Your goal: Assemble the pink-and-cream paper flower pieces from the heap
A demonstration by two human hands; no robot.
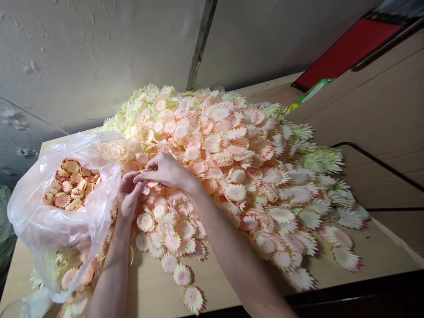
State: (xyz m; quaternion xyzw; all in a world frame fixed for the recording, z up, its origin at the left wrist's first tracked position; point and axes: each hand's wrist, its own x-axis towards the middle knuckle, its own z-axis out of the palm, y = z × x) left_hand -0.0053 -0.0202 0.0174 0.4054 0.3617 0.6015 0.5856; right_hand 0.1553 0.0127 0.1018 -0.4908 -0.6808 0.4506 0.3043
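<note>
A large heap of artificial flower pieces [236,193], pale pink and cream with fringed, red-tipped edges, spreads over the table. My right hand [167,171] is over the left part of the heap, thumb and fingers pinched together. Just left of it, my left hand [127,194] has its fingers curled, and the fingertips of both hands meet. Whatever they pinch is too small and hidden to make out. An open clear plastic bag [31,190] lies left of my hands, with small curled, red-edged flower pieces [71,179] inside.
The light wooden table [218,287] carries the heap, and its edge shows at the front. A grey wall [132,48] with a metal strip rises behind. Cardboard [380,123], a red panel [347,53] and a thin black bar [384,161] stand at the right.
</note>
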